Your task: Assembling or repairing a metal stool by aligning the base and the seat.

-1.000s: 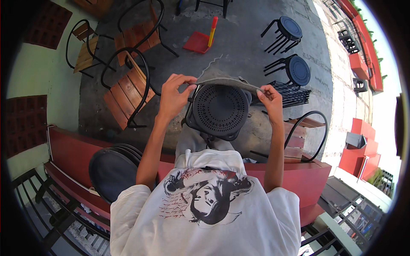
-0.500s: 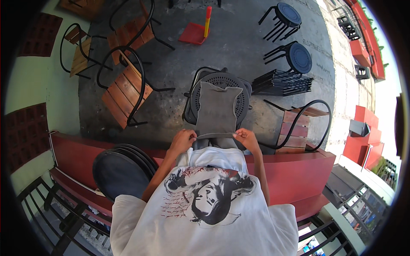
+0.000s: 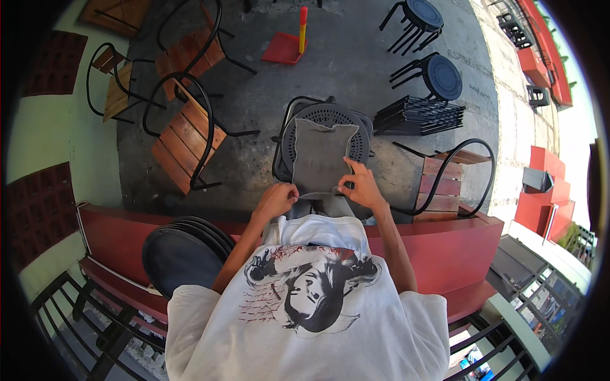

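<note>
A grey cloth (image 3: 323,155) lies spread over a round, perforated dark stool seat (image 3: 329,113) in front of me. My left hand (image 3: 277,200) pinches the cloth's near left corner between thumb and fingers. At the cloth's near right edge is my right hand (image 3: 361,184), with its index finger stretched out and a gap between it and the thumb. Its fingertips meet the cloth's edge. The cloth's far edge is wavy, and the seat's holes show around it.
Wooden-slatted chairs (image 3: 189,136) stand at the left, and another slatted chair (image 3: 440,184) at the right. Beyond are dark stools (image 3: 443,76), a stack of folded black frames (image 3: 419,115) and a red dustpan (image 3: 279,47). Round black trays (image 3: 181,254) rest against the red bench (image 3: 438,257).
My right hand has moved from the cloth's near right corner up along its right edge, and its fingers have spread. The left hand keeps its pinch; the near edge has slackened.
</note>
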Available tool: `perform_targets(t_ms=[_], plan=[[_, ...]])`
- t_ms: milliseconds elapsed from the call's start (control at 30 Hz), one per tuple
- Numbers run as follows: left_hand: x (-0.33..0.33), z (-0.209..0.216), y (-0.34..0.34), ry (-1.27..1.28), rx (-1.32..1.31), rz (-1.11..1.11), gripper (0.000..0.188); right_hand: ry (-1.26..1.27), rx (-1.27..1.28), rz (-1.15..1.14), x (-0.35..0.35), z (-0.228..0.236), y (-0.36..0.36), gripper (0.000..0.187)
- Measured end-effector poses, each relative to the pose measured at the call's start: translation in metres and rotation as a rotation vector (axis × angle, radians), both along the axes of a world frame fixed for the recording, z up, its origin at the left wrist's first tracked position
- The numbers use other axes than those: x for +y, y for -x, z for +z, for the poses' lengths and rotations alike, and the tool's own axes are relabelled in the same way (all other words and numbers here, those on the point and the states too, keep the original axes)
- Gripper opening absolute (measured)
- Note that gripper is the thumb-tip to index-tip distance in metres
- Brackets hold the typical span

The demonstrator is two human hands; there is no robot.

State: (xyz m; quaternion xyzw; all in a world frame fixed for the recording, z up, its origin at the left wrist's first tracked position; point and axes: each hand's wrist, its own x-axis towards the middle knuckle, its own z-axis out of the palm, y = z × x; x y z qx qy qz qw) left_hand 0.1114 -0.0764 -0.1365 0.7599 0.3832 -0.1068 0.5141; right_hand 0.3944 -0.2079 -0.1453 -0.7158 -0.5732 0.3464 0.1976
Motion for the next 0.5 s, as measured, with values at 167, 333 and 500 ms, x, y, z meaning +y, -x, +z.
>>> perform_targets(t_ms=[167, 333, 500], plan=[[0.003, 0.003, -0.006, -0.027, -0.048, 0.068, 0.014, 0.01, -0.279, -0.018, 0.01, -0.015, -0.008, 0.015], [0.001, 0.002, -0.003, -0.06, -0.027, 0.104, 0.013, 0.01, -0.133, -0.05, 0.017, -0.01, -0.002, 0.014], [0.003, 0.003, -0.008, -0.009, 0.001, 0.124, 0.012, -0.016, -0.194, -0.037, 0.025, -0.023, -0.01, 0.014]])
